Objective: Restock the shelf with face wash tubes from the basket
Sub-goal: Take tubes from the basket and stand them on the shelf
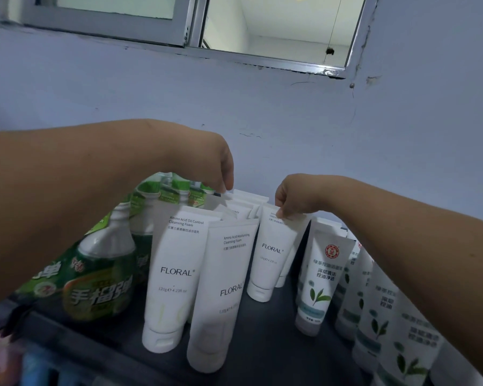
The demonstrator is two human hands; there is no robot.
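Observation:
White FLORAL face wash tubes stand cap-down in rows on a dark shelf point(262, 338). My right hand point(293, 196) pinches the crimped top of one FLORAL tube point(272, 252) at the right of the group. My left hand point(221, 165) reaches over from the left, its fingertips on the tops of the rear tubes point(241, 197); whether it grips one is hidden. Two more FLORAL tubes stand in front, one point(176, 274) on the left and one point(223, 291) beside it. No basket is in view.
Green refill pouches point(101, 277) crowd the shelf's left side. White tubes with green leaf prints point(322, 277) line the right side. A pale blue wall point(290, 121) rises behind, with a window frame point(190, 37) above. Blurred colourful items point(25, 363) sit below the front edge.

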